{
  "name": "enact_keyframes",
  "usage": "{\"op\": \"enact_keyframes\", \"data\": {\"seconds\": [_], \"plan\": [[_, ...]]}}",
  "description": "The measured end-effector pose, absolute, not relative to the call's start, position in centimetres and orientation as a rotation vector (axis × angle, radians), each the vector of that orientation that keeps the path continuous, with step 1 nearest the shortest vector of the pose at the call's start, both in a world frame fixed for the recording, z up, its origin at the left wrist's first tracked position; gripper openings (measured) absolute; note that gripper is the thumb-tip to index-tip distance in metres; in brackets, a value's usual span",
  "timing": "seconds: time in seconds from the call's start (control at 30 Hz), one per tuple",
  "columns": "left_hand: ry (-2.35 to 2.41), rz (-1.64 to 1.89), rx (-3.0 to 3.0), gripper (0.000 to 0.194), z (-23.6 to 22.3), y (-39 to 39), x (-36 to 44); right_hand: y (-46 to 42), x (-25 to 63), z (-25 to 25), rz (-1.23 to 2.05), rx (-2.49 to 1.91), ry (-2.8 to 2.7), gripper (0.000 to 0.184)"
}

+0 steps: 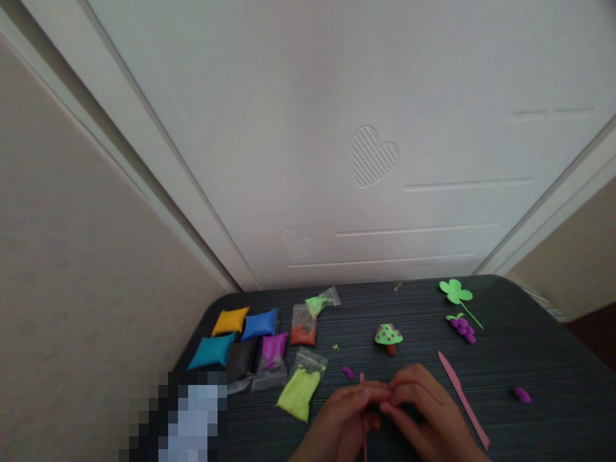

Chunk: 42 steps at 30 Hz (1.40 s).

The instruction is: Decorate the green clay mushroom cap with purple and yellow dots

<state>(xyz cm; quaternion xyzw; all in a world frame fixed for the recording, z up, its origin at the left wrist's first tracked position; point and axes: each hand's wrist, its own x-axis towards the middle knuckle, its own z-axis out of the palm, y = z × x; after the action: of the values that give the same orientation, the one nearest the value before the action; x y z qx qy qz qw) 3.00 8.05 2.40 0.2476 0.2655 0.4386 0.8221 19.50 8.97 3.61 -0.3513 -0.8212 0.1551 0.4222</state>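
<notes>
My left hand point(344, 410) and my right hand point(426, 407) meet at the fingertips above the dark table's front edge. Both are closed in a pinch, and whatever lies between the fingers is hidden. A thin pink clay tool point(362, 377) lies partly behind my left hand. Just left of it is a small purple clay piece point(348, 372). Beyond my hands stands a clay mushroom point(389, 337) with a green, purple-dotted cap and a brown stem. To the right of my right hand lies a pink plastic knife point(462, 398).
Clay packets lie at left, among them yellow-green point(301, 391), purple point(273, 351), orange point(303, 332) and blue point(260, 324). A green clay clover point(455, 292), clay grapes point(462, 327) and a purple lump point(522, 394) are at right. A white door point(308, 128) rises behind the table.
</notes>
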Motion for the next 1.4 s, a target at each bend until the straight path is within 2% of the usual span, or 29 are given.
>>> {"op": "enact_keyframes", "data": {"seconds": [0.3, 0.47, 0.63, 0.8, 1.07, 1.2, 1.4], "plan": [[0.574, 0.935, 0.648, 0.032, 1.0, 8.9, 2.7, 9.8, 19.4, 3.9, 0.213, -0.786, -2.071, 0.005], [0.573, 0.966, 0.564, 0.025, 1.3, 8.5, 2.8, 9.5, 19.8, 3.9, 0.193, -0.812, -2.113, 0.015], [0.570, 0.929, 0.530, 0.027, 1.6, 8.5, 3.1, 9.7, 19.6, 4.0, 0.139, -0.746, -2.129, 0.018], [0.617, 0.977, 0.594, 0.025, 1.8, 8.6, 3.1, 9.9, 19.4, 4.0, 0.189, -0.765, -2.112, 0.014], [0.749, 0.970, 0.730, 0.022, 3.1, 8.4, 3.0, 9.4, 19.5, 3.9, 0.288, -0.798, -2.142, 0.019], [0.782, 0.980, 0.695, 0.013, 4.3, 7.9, 2.9, 9.2, 19.5, 3.9, 0.313, -0.785, -2.160, 0.020], [0.773, 0.974, 0.670, 0.012, 3.9, 7.9, 3.0, 9.2, 19.5, 4.0, 0.285, -0.760, -2.156, 0.023]]}}
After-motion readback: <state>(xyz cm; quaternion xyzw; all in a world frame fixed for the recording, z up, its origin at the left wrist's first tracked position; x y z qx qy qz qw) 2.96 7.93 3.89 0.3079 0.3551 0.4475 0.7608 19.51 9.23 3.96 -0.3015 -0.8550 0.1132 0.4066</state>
